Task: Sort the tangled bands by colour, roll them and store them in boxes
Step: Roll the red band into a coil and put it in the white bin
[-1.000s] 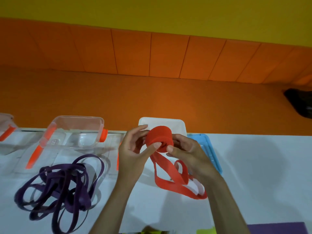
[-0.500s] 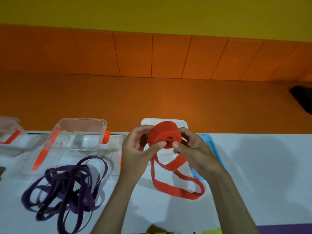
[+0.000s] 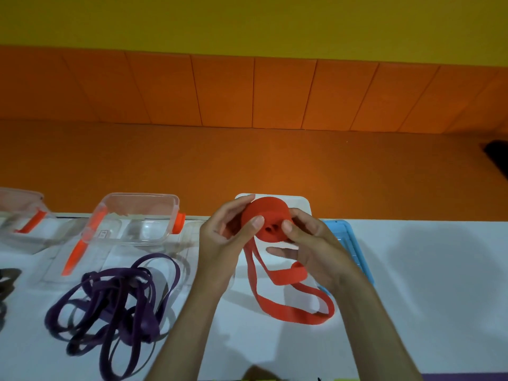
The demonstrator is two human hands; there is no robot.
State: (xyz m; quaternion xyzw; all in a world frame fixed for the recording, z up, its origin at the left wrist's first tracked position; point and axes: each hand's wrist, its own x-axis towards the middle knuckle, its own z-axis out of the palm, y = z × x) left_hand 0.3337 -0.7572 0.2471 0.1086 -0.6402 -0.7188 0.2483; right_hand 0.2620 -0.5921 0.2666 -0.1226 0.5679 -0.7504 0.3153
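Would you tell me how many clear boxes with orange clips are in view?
2: the cropped clear box at the picture's left edge, and the whole clear box to its right, behind the purple bands. Others may lie outside the frame.

Forearms converge: left hand and right hand grip the red roll between them — thumbs pressed on its near face.
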